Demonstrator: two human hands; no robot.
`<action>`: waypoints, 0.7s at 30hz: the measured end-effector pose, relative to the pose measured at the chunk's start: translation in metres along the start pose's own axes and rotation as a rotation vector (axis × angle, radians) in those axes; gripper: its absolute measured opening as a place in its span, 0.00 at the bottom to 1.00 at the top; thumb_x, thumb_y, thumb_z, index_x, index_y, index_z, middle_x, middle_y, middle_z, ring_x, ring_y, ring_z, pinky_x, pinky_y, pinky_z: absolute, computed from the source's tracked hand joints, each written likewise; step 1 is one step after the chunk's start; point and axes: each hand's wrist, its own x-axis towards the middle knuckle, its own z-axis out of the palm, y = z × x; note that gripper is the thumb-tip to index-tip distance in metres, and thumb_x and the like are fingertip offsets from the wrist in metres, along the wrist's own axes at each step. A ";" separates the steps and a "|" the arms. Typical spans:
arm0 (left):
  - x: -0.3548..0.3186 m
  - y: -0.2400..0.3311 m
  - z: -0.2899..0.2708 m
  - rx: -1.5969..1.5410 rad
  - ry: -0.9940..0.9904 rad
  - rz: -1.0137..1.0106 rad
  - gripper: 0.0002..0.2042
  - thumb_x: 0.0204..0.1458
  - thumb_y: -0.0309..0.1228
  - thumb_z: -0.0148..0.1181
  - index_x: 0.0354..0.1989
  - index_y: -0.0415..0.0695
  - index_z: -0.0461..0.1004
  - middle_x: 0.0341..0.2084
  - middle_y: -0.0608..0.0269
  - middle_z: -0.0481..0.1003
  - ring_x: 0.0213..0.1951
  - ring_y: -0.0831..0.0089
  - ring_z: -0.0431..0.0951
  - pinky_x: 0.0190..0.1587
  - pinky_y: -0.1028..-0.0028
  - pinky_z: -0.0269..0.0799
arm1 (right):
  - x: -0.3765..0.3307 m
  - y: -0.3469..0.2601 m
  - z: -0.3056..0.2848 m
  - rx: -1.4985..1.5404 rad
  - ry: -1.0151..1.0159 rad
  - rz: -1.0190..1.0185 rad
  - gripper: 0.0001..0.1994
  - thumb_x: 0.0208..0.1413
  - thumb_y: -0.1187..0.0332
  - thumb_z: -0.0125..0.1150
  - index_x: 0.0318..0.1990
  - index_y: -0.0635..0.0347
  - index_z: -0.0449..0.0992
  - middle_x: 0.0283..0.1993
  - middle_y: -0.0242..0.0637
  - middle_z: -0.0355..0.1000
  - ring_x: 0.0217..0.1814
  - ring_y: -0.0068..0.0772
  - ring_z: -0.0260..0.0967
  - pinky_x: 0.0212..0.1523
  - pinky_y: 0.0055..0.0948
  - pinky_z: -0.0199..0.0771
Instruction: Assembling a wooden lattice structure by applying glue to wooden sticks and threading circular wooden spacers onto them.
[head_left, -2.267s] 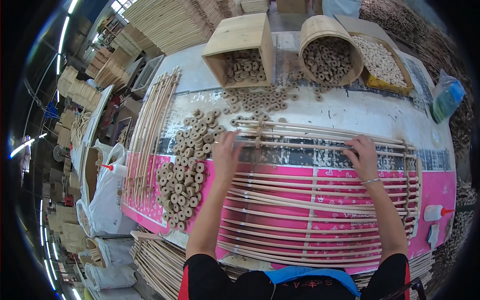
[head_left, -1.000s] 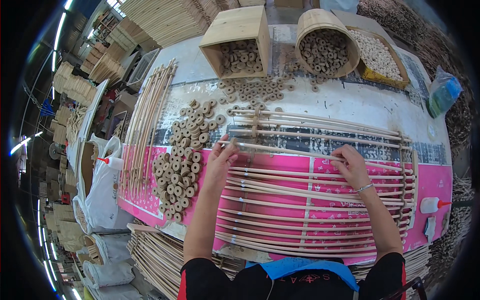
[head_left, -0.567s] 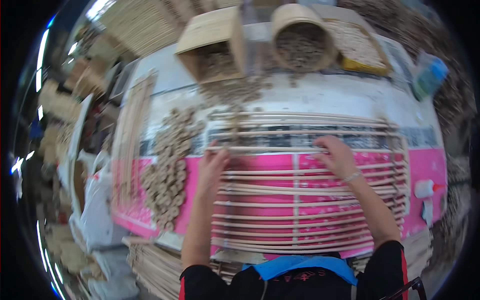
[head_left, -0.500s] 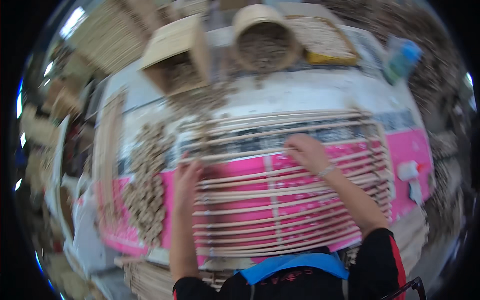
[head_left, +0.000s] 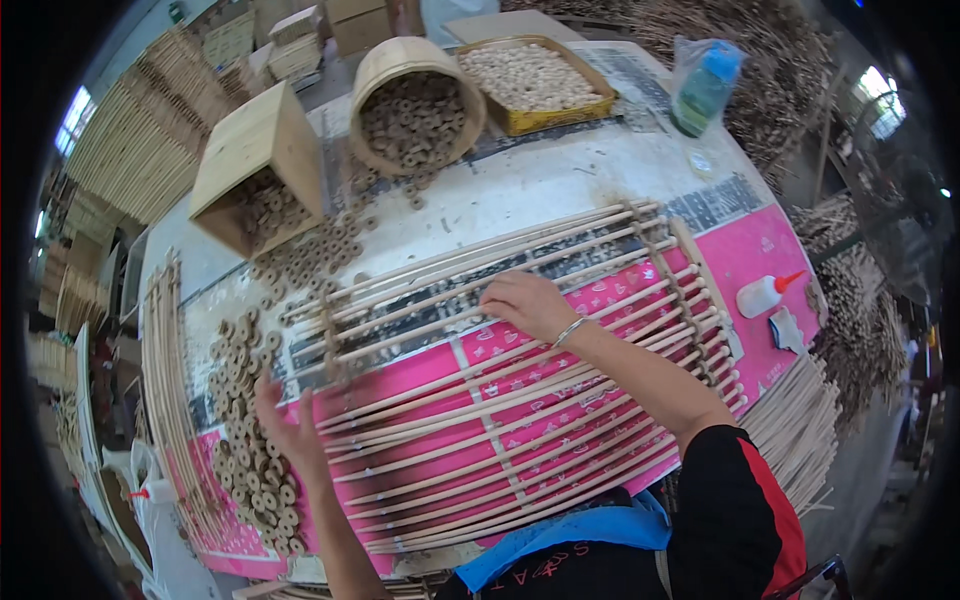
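Note:
Thin pale wooden rods lie side by side across a pink-and-white table covering, with rows of small brown wooden rings threaded on them near the right end. My right hand is closed on one rod in the upper middle of the row, fingertips curled down on it. At the left, my left hand is held with thumb and fingers apart, slightly blurred, beside a heap of loose wooden rings. Nothing shows between its fingers. A flat wooden strip runs along the rods' right ends.
A wooden box and a round wooden tub lie tipped, spilling rings. Behind stands a yellow tray of pale pieces. A blue-capped bottle, a red-tipped glue bottle and more rods lie around the edges.
My left hand has let go of the rod's left end and moved left to the ring heap. The right hand stays at the rod. The view has shifted to the right.

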 end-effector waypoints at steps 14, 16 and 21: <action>0.014 0.002 0.032 0.378 -0.267 0.338 0.22 0.44 0.29 0.72 0.52 0.55 0.80 0.45 0.66 0.74 0.49 0.62 0.72 0.53 0.62 0.64 | 0.001 -0.007 -0.014 0.063 -0.095 0.084 0.08 0.57 0.63 0.66 0.37 0.56 0.77 0.36 0.36 0.74 0.42 0.42 0.72 0.43 0.38 0.72; 0.015 0.001 0.036 0.384 -0.263 0.342 0.22 0.44 0.28 0.71 0.51 0.54 0.80 0.44 0.66 0.74 0.49 0.62 0.73 0.52 0.62 0.65 | 0.003 -0.004 -0.014 0.036 -0.097 0.069 0.08 0.57 0.63 0.66 0.37 0.56 0.77 0.36 0.36 0.74 0.42 0.42 0.72 0.43 0.38 0.71; 0.016 -0.005 0.041 0.417 -0.231 0.350 0.20 0.46 0.27 0.68 0.51 0.53 0.79 0.44 0.65 0.75 0.48 0.61 0.73 0.52 0.63 0.65 | 0.003 0.000 -0.006 0.037 -0.076 0.066 0.08 0.58 0.63 0.64 0.37 0.57 0.76 0.36 0.37 0.73 0.42 0.43 0.71 0.43 0.39 0.70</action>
